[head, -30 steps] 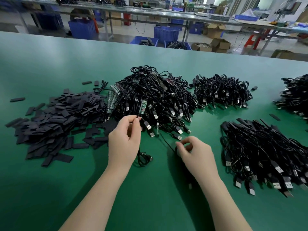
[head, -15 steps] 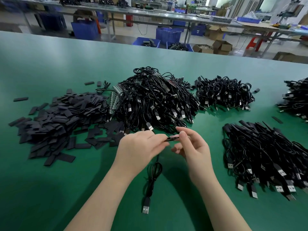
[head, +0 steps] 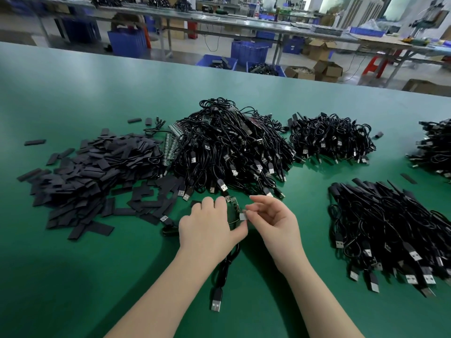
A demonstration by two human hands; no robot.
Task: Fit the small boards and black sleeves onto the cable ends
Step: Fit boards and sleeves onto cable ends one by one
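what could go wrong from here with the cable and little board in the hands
1. The right hand only pinches the small grey piece at its fingertips; it could slip and drop.
2. The left hand hides most of the small board, so misalignment may go unnoticed.
3. The held cable's USB plug dangles near the forearms and might snag.

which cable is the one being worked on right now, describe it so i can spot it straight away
Start at the big tangled heap of black cables in the middle of the green table, then drop to the two hands just in front of it. The cable in work runs down from under the left hand, its USB plug lying alone between the forearms. Unlike the heaped cables, it lies by itself.
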